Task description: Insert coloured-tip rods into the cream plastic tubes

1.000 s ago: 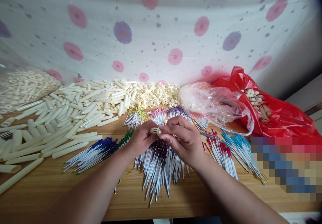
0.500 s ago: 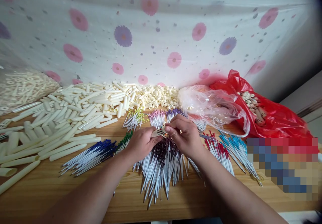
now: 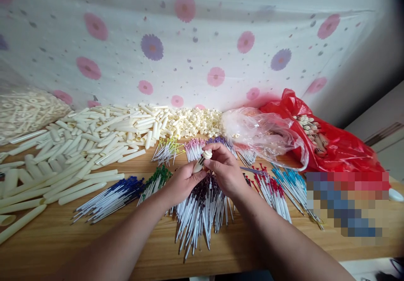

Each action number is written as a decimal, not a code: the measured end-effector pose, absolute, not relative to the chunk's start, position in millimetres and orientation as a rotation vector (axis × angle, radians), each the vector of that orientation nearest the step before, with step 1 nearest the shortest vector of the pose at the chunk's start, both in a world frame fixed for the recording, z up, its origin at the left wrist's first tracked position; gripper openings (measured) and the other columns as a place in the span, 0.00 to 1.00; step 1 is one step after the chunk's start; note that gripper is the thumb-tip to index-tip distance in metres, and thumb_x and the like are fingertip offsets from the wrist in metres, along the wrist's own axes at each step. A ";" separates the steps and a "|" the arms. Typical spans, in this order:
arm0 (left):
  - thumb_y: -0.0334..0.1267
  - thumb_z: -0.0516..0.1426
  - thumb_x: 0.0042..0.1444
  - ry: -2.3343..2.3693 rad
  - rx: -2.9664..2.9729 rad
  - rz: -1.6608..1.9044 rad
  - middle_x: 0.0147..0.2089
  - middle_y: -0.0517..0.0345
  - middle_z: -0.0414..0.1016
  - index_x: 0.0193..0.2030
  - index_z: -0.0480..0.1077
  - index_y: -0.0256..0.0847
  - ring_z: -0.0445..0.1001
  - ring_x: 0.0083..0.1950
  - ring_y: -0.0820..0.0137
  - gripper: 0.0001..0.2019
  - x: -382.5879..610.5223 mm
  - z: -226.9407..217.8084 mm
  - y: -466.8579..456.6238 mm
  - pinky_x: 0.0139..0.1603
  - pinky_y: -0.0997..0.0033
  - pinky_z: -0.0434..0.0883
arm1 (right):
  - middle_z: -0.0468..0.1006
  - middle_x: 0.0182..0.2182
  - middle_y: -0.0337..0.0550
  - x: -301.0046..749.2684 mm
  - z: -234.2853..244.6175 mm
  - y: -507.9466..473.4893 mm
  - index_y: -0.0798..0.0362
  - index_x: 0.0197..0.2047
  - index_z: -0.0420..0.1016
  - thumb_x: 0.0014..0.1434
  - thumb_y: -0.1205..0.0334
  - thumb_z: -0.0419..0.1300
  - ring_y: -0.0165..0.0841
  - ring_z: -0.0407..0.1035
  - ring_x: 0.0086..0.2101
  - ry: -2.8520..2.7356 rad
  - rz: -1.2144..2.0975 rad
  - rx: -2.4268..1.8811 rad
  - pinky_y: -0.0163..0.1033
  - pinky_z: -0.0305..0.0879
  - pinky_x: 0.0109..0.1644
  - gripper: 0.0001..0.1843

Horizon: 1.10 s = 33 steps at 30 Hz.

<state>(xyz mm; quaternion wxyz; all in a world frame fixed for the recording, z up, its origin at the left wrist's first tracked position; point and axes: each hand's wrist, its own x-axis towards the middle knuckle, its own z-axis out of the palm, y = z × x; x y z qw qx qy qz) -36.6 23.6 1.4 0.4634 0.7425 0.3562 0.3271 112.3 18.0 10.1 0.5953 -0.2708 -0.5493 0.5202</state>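
Observation:
Over the middle of the table, my left hand point(image 3: 183, 182) grips a short cream pen barrel point(image 3: 198, 164) with dark slots along its side. The barrel is tilted, its ridged cream top end pointing up and away from me. My right hand point(image 3: 225, 169) has its thumb and fingers curled at that top end, the thumb touching it. Beneath both hands lies a fanned pile of white pen refills with dark tips point(image 3: 202, 213). Blue-ended refills point(image 3: 107, 199) and green-ended refills point(image 3: 158, 182) lie to the left, red-ended refills point(image 3: 273, 192) and light-blue-ended refills point(image 3: 292, 188) to the right.
Long cream pen tubes point(image 3: 78, 146) cover the left side. Small slotted cream parts point(image 3: 198, 121) are heaped at the back. A clear plastic bag point(image 3: 265, 133) and a red bag point(image 3: 341, 146) holding cream pieces stand back right. A flowered plastic sheet point(image 3: 189, 54) hangs behind.
The barrel has turned from nearly level to a steeper tilt, its ridged top now showing. My right hand's fingers have shifted around that end. The view has moved slightly.

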 end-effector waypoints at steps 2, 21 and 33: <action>0.49 0.51 0.61 0.854 1.816 0.800 0.40 0.56 0.72 0.40 0.67 0.37 0.69 0.44 0.66 0.16 -36.5 -0.2 23.8 0.48 0.64 0.65 | 0.65 0.29 0.34 109.5 11.3 17.3 0.48 0.41 0.65 0.48 0.66 0.62 0.26 0.62 0.27 -1.232 1.282 -0.600 0.31 0.61 0.30 0.16; 0.56 0.57 0.53 0.691 1.220 0.715 0.23 0.69 0.49 0.30 0.58 0.40 0.46 0.21 0.80 0.21 -37.5 -6.8 19.7 0.20 0.79 0.46 | 0.75 0.44 0.51 132.8 25.5 17.5 0.56 0.51 0.71 0.60 0.55 0.56 0.38 0.68 0.44 -1.932 0.136 -0.944 0.47 0.68 0.48 0.19; 0.56 0.58 0.52 0.860 1.546 0.788 0.37 0.55 0.70 0.46 0.67 0.42 0.68 0.37 0.68 0.22 -50.9 7.5 31.6 0.39 0.69 0.67 | 0.75 0.25 0.38 236.5 54.6 21.2 0.53 0.34 0.76 0.51 0.56 0.65 0.25 0.67 0.23 -1.365 0.706 -0.957 0.33 0.67 0.26 0.10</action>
